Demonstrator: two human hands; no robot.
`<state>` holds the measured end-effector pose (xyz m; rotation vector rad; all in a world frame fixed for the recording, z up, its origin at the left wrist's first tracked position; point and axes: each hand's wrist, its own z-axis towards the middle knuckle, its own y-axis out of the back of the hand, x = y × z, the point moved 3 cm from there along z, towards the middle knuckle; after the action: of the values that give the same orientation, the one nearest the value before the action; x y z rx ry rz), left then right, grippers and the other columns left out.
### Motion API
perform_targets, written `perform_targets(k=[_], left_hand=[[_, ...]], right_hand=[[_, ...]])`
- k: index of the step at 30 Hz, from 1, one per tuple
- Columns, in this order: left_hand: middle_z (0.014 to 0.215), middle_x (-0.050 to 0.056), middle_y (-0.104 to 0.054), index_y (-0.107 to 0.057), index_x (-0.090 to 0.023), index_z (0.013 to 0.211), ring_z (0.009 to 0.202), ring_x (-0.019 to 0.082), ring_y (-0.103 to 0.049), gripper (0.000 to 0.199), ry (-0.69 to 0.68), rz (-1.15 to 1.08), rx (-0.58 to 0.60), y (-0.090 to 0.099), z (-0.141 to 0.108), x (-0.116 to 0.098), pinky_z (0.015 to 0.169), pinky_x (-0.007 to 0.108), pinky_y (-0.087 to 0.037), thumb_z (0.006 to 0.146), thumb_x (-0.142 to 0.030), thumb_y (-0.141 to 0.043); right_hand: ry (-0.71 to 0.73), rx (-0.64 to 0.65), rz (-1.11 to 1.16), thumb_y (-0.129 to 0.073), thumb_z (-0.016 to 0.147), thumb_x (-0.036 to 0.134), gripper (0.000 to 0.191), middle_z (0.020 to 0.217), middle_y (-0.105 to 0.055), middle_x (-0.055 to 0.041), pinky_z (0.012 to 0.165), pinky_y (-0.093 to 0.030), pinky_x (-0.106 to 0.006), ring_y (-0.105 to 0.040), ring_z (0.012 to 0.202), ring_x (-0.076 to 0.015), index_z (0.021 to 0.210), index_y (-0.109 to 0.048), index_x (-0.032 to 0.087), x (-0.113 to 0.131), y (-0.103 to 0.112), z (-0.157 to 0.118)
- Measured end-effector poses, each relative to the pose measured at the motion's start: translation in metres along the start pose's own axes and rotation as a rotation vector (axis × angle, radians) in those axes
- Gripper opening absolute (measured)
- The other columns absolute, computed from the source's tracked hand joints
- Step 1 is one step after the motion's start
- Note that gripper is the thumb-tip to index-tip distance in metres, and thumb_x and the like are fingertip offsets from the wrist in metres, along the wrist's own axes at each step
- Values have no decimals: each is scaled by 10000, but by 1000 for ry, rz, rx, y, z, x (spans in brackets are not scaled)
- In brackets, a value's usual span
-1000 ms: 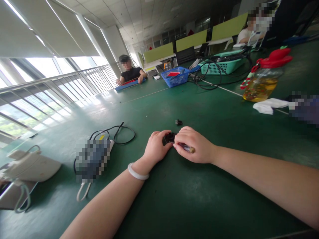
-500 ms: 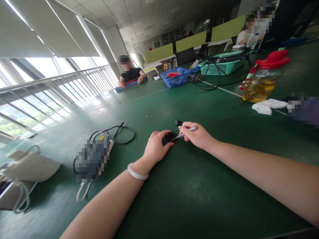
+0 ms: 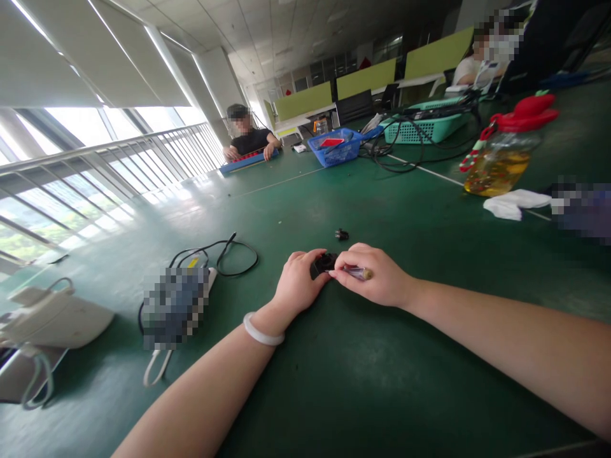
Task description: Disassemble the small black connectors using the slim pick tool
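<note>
Between thumb and fingers, my left hand (image 3: 298,283) grips a small black part (image 3: 323,264) against the green table (image 3: 382,369). My right hand (image 3: 370,275) is closed on a slim tool with a clear purplish handle (image 3: 357,273); the handle's end points right, and the tip is hidden by my fingers at the black part. The fingertips of both hands nearly meet there. Just beyond them lies a small black piece (image 3: 342,235) on the table.
Left are a blurred-out object (image 3: 176,308), a black cable (image 3: 238,273) and a beige device (image 3: 71,315). Further off stand a blue basket (image 3: 335,152), a green basket (image 3: 420,130) and a red-lidded jar (image 3: 501,168). A person (image 3: 251,140) sits at the far edge.
My right hand has moved slightly left and down, closer to my left hand, and the tool's handle has tilted lower. The far person's hand has shifted a little.
</note>
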<state>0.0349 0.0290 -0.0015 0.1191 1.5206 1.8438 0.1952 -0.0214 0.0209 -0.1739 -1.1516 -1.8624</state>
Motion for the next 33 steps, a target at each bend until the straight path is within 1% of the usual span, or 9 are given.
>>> perform_targets(k=[5, 7, 10, 13, 16, 21, 24, 28, 33], left_hand=[[1081, 54, -677, -612, -218, 1158, 1059, 250, -558, 401, -9, 9, -2, 0, 1, 0, 952, 389, -447, 763, -257, -666], [1077, 51, -678, -615, -224, 1153, 1056, 248, -562, 392, -10, 8, -2, 1, 1, -1, 947, 384, -449, 765, -247, -661], [1084, 49, -675, -614, -229, 1149, 1053, 246, -563, 373, -19, 2, -2, 2, 0, -2, 939, 382, -451, 779, -256, -649], [1097, 48, -671, -613, -229, 1146, 1055, 246, -561, 352, -17, 1, 6, 3, 0, -2, 938, 388, -447, 800, -291, -639], [1104, 48, -669, -610, -232, 1148, 1066, 243, -557, 348, -10, -1, 12, 3, 0, -2, 945, 389, -440, 813, -322, -636], [1104, 50, -668, -609, -235, 1153, 1061, 241, -557, 360, -8, 2, 16, 3, 0, -3, 942, 387, -440, 808, -326, -647], [1098, 45, -669, -607, -239, 1158, 1057, 241, -557, 375, -6, 5, 20, 2, 0, -2, 941, 388, -441, 795, -318, -660], [1097, 39, -671, -608, -241, 1153, 1056, 246, -555, 383, 1, 2, 21, 3, 0, -2, 941, 391, -444, 780, -294, -675], [1098, 39, -671, -603, -243, 1161, 1060, 253, -553, 403, 13, -5, 23, 5, 0, -3, 945, 401, -445, 770, -297, -684]], right_hand=[[41, -2, 6, -614, 834, 321, 125, 756, -691, -6, 743, -427, -289, -599, 718, -156, 773, -643, 216, 0, -1, 1], [47, 7, 8, -609, 838, 304, 98, 809, -706, -17, 761, -442, -302, -617, 757, -167, 839, -656, 219, 1, -1, 1], [57, 7, 17, -573, 857, 270, 106, 873, -712, -33, 781, -457, -319, -629, 808, -180, 908, -652, 218, 4, 0, 1], [43, -23, 33, -547, 868, 258, 109, 900, -710, -36, 805, -460, -331, -631, 839, -187, 914, -638, 218, 5, 2, 1], [19, -44, 29, -531, 875, 271, 118, 872, -707, -39, 803, -463, -338, -631, 838, -194, 903, -632, 218, 5, 3, 1], [11, -30, 3, -521, 873, 254, 119, 866, -708, -43, 795, -456, -331, -631, 824, -196, 873, -632, 210, 4, 1, 2], [-33, -31, 13, -519, 871, 253, 127, 857, -712, -36, 784, -454, -322, -634, 804, -192, 852, -638, 211, 3, 2, 3], [-135, -64, 46, -516, 874, 281, 156, 839, -718, -28, 753, -459, -302, -646, 781, -186, 835, -650, 212, -3, 3, 4], [-255, -86, 80, -512, 873, 324, 198, 806, -719, -31, 645, -459, -278, -648, 700, -179, 849, -667, 202, -14, 2, 4]])
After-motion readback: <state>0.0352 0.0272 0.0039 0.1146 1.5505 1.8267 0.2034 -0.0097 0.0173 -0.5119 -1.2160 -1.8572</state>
